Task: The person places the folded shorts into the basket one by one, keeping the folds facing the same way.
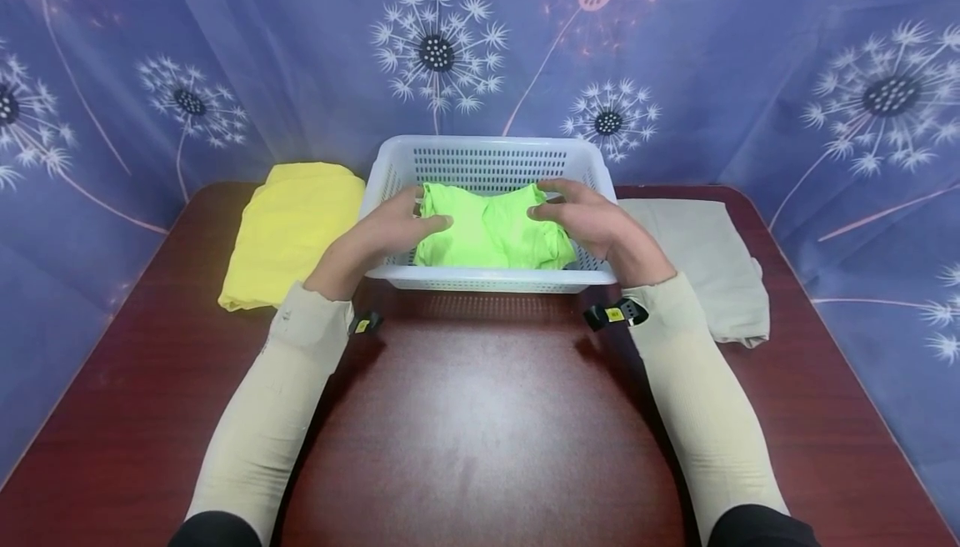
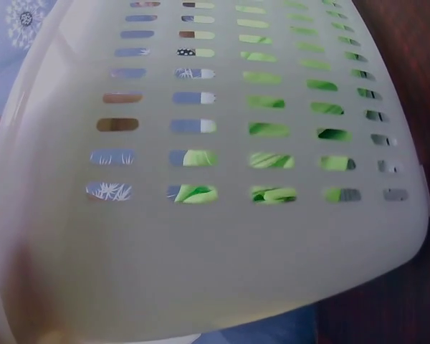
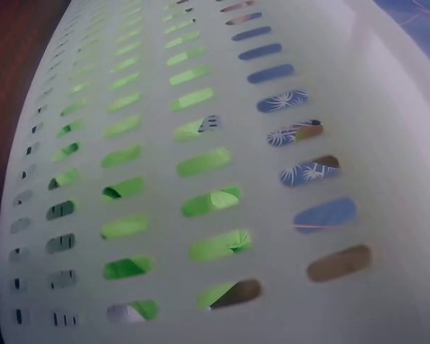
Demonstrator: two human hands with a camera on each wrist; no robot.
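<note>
A bright green piece of folded cloth (image 1: 487, 230) lies inside a white slotted plastic basket (image 1: 491, 280), its surface creased. My left hand (image 1: 393, 222) pinches its left side, thumb on the top face and the other fingers partly hidden behind the edge. On the opposite side my right hand (image 1: 585, 218) grips the upper right corner between thumb and fingers. Both wrists reach over the basket's near rim. In the left wrist view the basket wall (image 2: 165, 272) fills the picture, with green cloth (image 2: 269, 131) showing through the slots. The right wrist view likewise shows the wall (image 3: 387, 201) close up.
A folded yellow cloth (image 1: 300, 230) lies on the dark red wooden table (image 1: 472, 430) left of the basket. To the right is a folded grey cloth (image 1: 705, 263), partly behind my right forearm. A blue dandelion-patterned curtain (image 1: 300, 47) hangs behind and beside the table.
</note>
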